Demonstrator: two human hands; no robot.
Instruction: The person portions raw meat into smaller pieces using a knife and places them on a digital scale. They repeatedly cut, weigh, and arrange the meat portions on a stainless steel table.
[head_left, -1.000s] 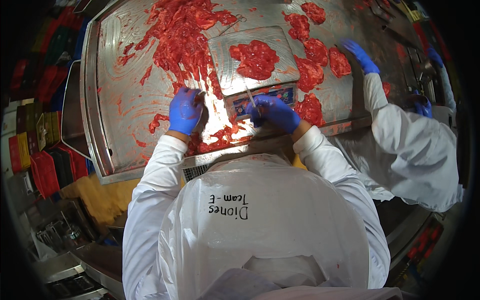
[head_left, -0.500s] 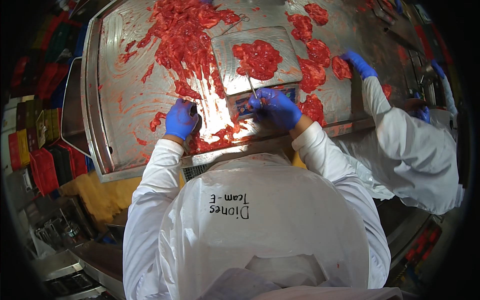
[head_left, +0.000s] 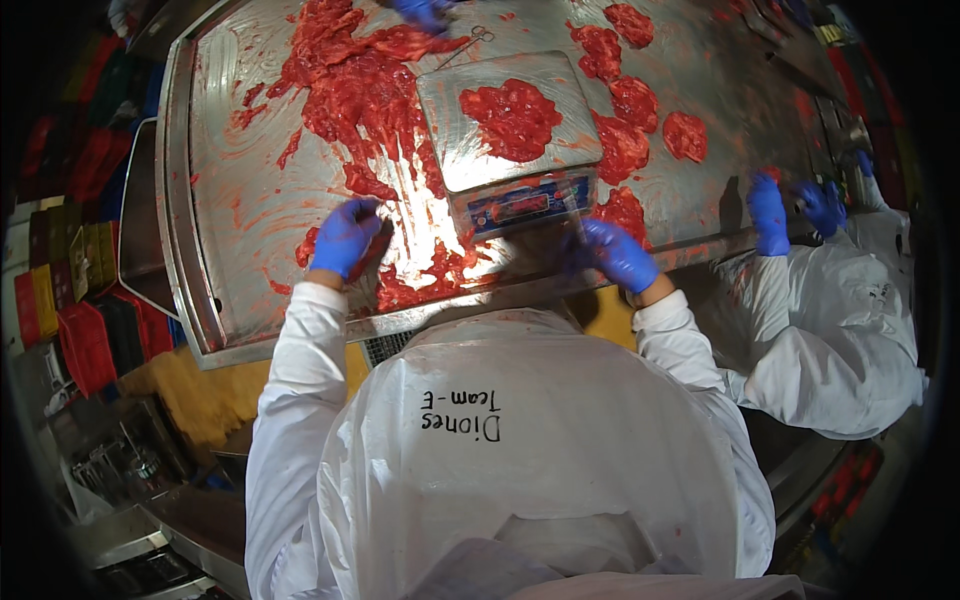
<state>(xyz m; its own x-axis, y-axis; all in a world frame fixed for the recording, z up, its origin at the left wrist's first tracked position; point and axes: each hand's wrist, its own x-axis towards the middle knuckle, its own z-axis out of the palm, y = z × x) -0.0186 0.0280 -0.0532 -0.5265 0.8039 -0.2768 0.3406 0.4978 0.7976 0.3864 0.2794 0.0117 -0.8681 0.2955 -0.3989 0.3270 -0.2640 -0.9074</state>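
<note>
My right hand, in a blue glove, is in front of the scale's right corner. It grips a slim metal tool, blurred, whose kind I cannot tell. My left hand, also gloved, hovers over the table's near left part with its fingers curled; what they hold, if anything, is hidden. A small scrap of red meat lies beside it. On the steel plate of the scale sits a flat mound of red meat. Smeared meat bits lie along the near edge between my hands.
A large meat pile spreads left of the scale. Several meat portions lie to its right. A looped-handle metal tool rests behind the scale. A co-worker's gloved hand is at the right; another person's hand reaches in from the far side.
My right hand has drawn back from the meat on the scale, moving right and nearer with the tool. My left hand shifted slightly left. The co-worker's hand left the rightmost portion.
</note>
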